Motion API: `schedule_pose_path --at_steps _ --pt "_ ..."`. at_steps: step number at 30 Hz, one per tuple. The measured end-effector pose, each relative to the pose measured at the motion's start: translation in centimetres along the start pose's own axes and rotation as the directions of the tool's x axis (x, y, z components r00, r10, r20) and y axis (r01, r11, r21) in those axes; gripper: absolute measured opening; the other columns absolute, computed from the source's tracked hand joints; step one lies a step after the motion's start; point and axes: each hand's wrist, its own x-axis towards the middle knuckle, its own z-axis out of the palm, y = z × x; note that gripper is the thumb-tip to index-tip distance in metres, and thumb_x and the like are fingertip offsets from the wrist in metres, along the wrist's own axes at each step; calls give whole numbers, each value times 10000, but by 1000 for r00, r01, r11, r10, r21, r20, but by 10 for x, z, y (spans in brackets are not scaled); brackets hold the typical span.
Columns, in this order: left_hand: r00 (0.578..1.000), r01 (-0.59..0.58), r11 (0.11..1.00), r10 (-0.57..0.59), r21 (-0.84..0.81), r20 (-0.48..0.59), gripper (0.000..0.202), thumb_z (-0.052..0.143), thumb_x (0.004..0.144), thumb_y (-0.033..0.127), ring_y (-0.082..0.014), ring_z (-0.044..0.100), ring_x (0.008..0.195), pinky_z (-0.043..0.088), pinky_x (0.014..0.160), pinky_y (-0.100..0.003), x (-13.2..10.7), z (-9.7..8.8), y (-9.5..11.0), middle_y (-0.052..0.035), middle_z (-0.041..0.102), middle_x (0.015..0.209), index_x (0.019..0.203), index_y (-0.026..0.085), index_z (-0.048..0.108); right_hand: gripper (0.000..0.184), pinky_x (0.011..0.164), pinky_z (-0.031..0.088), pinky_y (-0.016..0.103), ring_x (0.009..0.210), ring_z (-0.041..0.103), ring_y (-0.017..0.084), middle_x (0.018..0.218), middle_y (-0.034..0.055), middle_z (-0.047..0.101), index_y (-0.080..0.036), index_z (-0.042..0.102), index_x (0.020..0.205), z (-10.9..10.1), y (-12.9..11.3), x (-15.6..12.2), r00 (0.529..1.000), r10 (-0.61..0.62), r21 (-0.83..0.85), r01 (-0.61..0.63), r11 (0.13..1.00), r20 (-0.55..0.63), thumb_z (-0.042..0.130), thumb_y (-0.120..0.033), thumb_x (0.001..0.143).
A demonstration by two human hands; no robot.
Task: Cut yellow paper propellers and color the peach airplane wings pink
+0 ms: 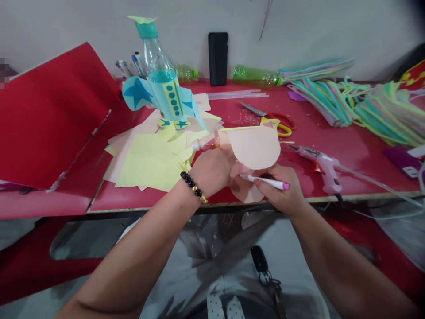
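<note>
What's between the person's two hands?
In the head view, a pale pink paper cutout and white pink-capped marker lie between the left hand and right hand.

The left hand [212, 173] hides the lower side of the plastic bottle [207, 142], and the right hand [277, 188] covers part of the marker [265, 181]. The bits beside the scissors [254, 109] are too small to tell. The right edge cuts off a red and yellow sheet [413, 75].

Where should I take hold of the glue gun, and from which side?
Take the glue gun by its handle, coming from the near side with the right hand once it sets down the marker. The gun lies on the table with the handle toward the person, the nozzle pointing left and the cord trailing right, so this approach seems best.
</note>
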Motion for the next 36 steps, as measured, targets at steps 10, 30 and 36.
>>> schedule_pose_path --at_steps 10,30,36 --pt "996 56 998 -56 9 67 557 700 698 535 -261 661 815 462 639 -315 2 -4 3 -121 698 970 1066 123 627 39 496 441 240 541 593 131 667 8 687 -160 669 760 0 2 0 1000 9 36 -9 999 -1 637 -168 738" --pt "998 46 998 -48 38 36 606 722 668 538 -262 660 819 455 636 -309 1 -2 2 -133 702 996 1097 120 629 124 549 465 260 628 627 164 726 9 703 -175 691 817 5 4 2 982 108 55 -101 993 -156 609 -149 727" --pt "998 42 999 -43 33 45 515 706 691 534 -255 659 847 453 643 -299 1 -4 3 -116 706 930 1005 128 659 110 553 463 269 628 623 171 699 6 695 -177 685 776 6 4 3 980 118 35 -114 993 -159 607 -137 710"
